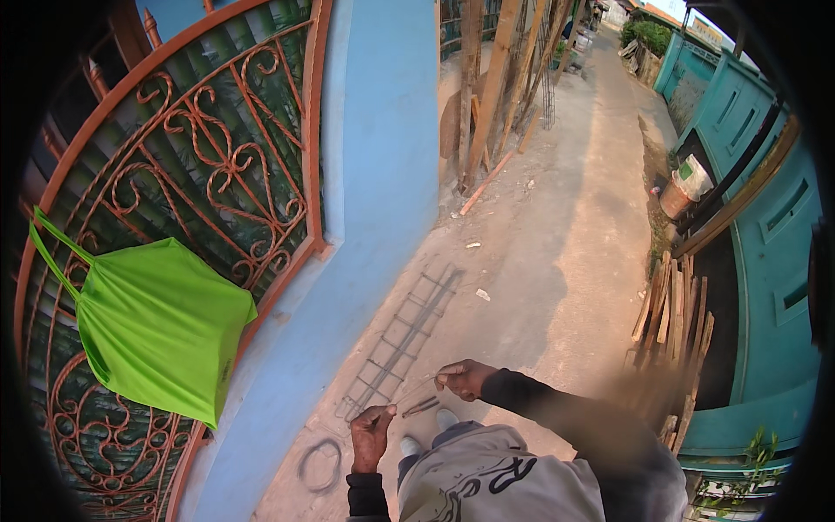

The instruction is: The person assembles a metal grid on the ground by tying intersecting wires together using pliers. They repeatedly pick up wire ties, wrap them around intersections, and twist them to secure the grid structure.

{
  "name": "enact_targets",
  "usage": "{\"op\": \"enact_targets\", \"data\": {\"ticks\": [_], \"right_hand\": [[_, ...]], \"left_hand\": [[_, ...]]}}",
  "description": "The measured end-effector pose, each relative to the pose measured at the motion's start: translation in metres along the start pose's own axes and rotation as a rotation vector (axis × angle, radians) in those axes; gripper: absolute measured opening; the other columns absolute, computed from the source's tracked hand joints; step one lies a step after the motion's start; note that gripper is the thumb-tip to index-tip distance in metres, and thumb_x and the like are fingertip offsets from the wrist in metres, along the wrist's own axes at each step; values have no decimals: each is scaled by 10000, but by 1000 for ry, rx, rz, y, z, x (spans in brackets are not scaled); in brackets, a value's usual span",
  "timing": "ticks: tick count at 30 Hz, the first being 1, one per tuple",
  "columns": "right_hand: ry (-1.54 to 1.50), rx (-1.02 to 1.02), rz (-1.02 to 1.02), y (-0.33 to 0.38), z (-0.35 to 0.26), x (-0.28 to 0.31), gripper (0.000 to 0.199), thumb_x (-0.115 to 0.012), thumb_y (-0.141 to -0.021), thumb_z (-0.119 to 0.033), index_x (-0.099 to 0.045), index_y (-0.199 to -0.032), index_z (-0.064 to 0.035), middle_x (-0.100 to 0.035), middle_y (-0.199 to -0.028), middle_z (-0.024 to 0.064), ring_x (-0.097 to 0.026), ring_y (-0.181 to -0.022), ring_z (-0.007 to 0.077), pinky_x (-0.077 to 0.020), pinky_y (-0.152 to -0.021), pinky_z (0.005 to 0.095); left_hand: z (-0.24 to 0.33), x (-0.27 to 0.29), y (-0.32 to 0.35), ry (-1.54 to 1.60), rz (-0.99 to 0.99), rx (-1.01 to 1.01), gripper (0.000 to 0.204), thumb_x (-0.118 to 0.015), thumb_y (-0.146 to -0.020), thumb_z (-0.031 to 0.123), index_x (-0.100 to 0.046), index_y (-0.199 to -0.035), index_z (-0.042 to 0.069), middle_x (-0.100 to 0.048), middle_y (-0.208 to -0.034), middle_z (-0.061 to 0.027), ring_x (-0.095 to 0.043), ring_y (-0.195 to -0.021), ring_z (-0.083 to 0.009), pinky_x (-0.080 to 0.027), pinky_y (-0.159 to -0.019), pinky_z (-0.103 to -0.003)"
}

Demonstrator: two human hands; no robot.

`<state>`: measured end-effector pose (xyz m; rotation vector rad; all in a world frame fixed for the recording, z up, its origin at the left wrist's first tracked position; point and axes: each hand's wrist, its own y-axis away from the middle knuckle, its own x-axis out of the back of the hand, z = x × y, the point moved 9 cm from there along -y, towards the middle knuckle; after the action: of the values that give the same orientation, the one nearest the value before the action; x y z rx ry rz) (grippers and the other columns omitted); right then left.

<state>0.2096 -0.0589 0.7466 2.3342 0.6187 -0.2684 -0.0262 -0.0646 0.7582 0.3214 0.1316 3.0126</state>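
A thin piece of wire (pixel 416 391) spans the gap between my two hands. One end is pinched in the fingertips of my left hand (pixel 370 438), and the closed fingers of my right hand (pixel 465 380) grip the other. Beyond them, a long steel rebar frame (pixel 402 341) with crosswise ties lies on the ground along the blue wall. Just below the wire, a dark pair of pincers (pixel 421 406) rests on the ground near my feet. A loose coil of wire (pixel 319 465) lies to the left of my left hand.
At left, a bright green bag (pixel 165 326) hangs on an orange-brown iron fence (pixel 313 130) beside the blue wall (pixel 383 122). Wooden planks (pixel 496 96) lean ahead. Stacked wood strips (pixel 674 313) and a rusty bucket (pixel 678 198) stand at right by a teal wall (pixel 778 252).
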Motion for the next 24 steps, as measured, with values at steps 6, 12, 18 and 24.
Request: {"op": "enact_targets", "data": {"ticks": [6, 12, 18, 24], "right_hand": [[-648, 380, 576, -36, -40, 20, 301, -490, -1040, -366, -563, -979, -80, -426, -625, -8, -413, -542, 89, -416, -513, 280], [48, 287, 236, -55, -68, -32, 289, -495, -1024, -367, -648, -1025, -122, -617, -717, 59, -663, -768, 250, -526, -613, 403], [1462, 421, -252, -44, -6, -81, 254, -573, -916, -335, -678, -1073, -165, -711, -961, 64, -653, -1001, 287, -509, -780, 437], [1376, 87, -659, -25, 18, -82, 237, -586, -872, -301, -712, -989, -138, -711, -941, 98, -656, -934, 305, -488, -775, 450]], "left_hand": [[-23, -49, 16, 243, -17, 336, 309, -674, -947, 286, -713, -813, 10, -458, -572, 58, -370, -521, -53, -281, -508, -243], [-37, -68, 34, 353, -105, 524, 312, -673, -945, 298, -704, -803, 21, -412, -554, 71, -314, -483, -38, -219, -468, -238], [-19, -48, 27, 7, -377, 322, 239, -696, -913, 215, -741, -956, -17, -717, -857, -61, -584, -782, -102, -464, -757, -272], [-13, -43, 42, -207, -534, 296, 196, -678, -919, 185, -753, -1010, 30, -746, -924, -86, -648, -839, -133, -499, -809, -291]]}}
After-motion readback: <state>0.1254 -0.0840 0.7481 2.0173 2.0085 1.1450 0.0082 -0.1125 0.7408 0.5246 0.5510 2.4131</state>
